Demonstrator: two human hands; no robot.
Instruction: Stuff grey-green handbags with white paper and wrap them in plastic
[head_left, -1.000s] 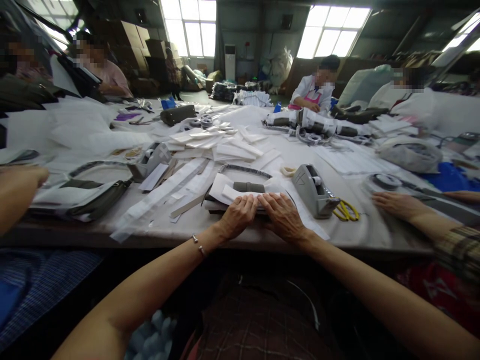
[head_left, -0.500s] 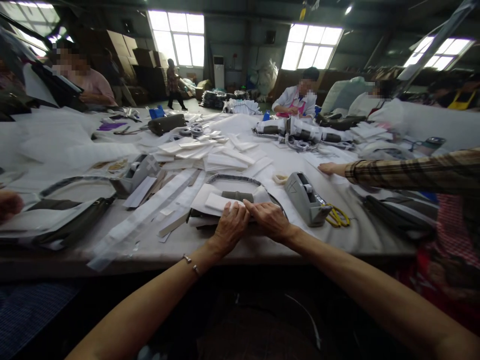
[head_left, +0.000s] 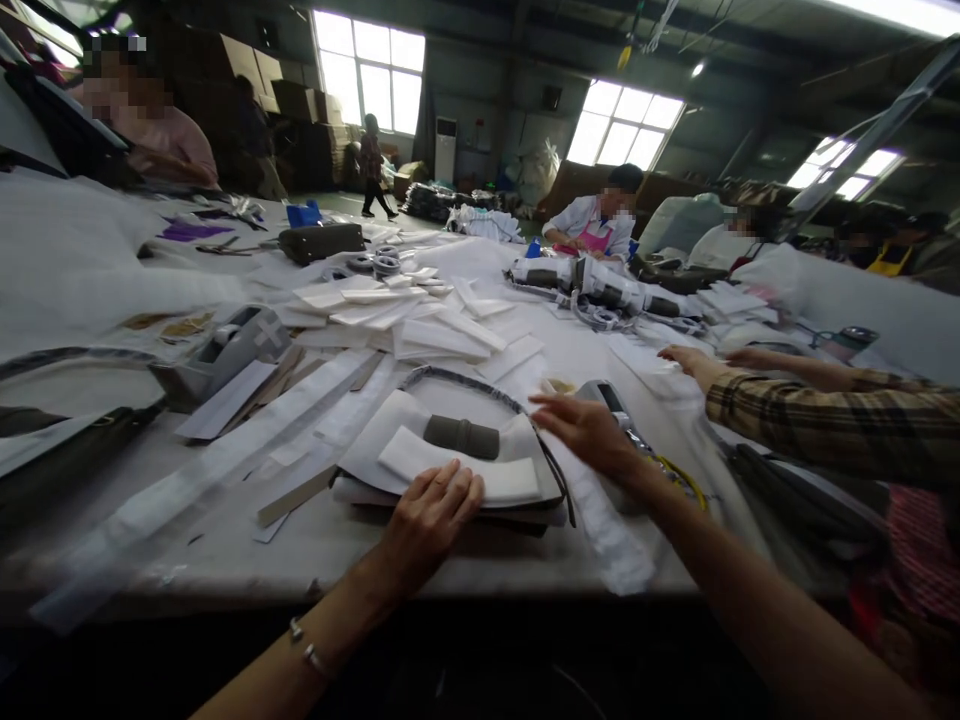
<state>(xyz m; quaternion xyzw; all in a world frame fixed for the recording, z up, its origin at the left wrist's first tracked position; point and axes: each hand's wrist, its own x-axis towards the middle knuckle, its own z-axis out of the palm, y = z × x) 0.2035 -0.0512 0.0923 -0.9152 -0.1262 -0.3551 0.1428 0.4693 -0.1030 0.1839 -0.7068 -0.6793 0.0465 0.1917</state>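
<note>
A handbag (head_left: 367,490) lies on the table before me, its long dark handle (head_left: 469,380) looping away behind it. White sheet wraps it, around a dark olive piece (head_left: 459,437) at the middle. Along its near side runs a thick white foam strip (head_left: 472,470). My left hand (head_left: 431,505) rests on the strip's near edge, fingers laid out flat. Raised past the bag's right side, my right hand (head_left: 589,430) is empty, fingers stretched apart. It partly covers a grey tape dispenser (head_left: 606,395) beyond it.
Yellow-handled scissors (head_left: 694,488) lie right of the dispenser. White foam strips (head_left: 442,335) are heaped behind the bag. A second tape dispenser (head_left: 225,350) stands left. A co-worker's plaid sleeves (head_left: 810,415) reach in from the right, near another dark bag (head_left: 795,500).
My right hand has left the foam strip and moved right, toward the dispenser, its fingers opening. My left hand stays on the strip, now lying flatter. The view has shifted.
</note>
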